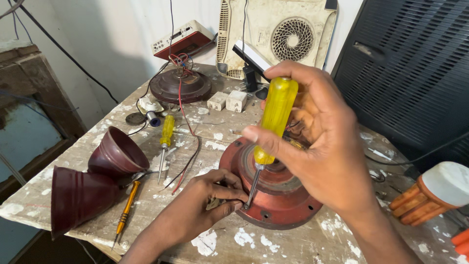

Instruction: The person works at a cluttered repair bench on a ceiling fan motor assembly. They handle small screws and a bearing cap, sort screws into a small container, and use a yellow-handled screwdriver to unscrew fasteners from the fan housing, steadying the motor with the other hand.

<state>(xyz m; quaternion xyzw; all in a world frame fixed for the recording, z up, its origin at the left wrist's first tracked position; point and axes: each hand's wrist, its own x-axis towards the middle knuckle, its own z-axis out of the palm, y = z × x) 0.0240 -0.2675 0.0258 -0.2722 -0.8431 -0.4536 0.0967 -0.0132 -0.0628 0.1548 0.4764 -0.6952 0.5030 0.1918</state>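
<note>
My right hand [320,142] grips a screwdriver with a yellow handle [274,117], held upright and leaning a little. Its metal tip rests at the rim of a round reddish-brown motor housing [283,200] lying on the paint-stained wooden table [273,242]. My left hand [207,200] pinches a small part at the housing's near left edge, right beside the screwdriver tip. The part itself is mostly hidden by my fingers.
Two maroon cone-shaped covers [93,181] lie at the left, with a slim orange screwdriver [126,208] and a second yellow screwdriver [165,139] nearby. Another motor body [181,85] with red wires sits at the back. A white vented appliance [281,34] leans on the wall. White plug adapters [227,100] sit mid-table.
</note>
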